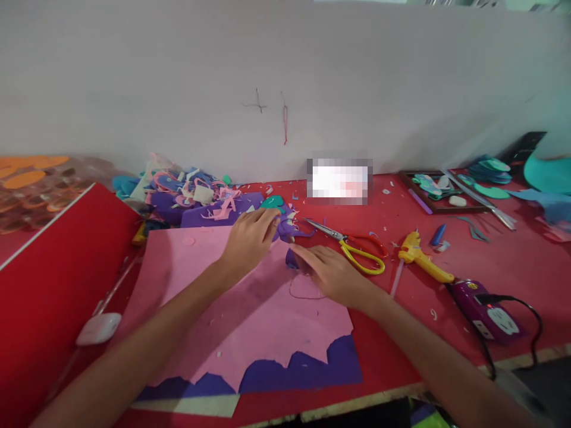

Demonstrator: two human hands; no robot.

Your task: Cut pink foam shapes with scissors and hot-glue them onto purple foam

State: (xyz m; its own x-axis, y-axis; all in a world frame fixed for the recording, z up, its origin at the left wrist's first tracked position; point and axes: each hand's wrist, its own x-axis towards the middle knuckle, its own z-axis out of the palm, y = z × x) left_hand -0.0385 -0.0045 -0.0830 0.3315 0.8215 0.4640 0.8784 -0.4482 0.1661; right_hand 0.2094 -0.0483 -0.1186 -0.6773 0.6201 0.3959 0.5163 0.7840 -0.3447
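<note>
My left hand point(250, 239) is over the upper edge of a pink sheet point(209, 303), its fingers bent beside purple scraps and a teal piece point(272, 203). What its fingertips touch is too small to make out. Just to the right, my right hand point(332, 274) rests low over the same sheet, fingers pressed together against a small dark purple piece point(292, 259). A thin reddish loop point(303, 295) lies under that hand. Beneath the pink sheet shows a purple sheet point(312, 373).
Scissors point(363, 252), a yellow glue gun point(422, 258) and a purple power strip point(491, 312) lie to the right. A framed tray point(439, 209) sits behind them. Foam scraps point(191, 193) are heaped at the back left, near a red board point(71, 273).
</note>
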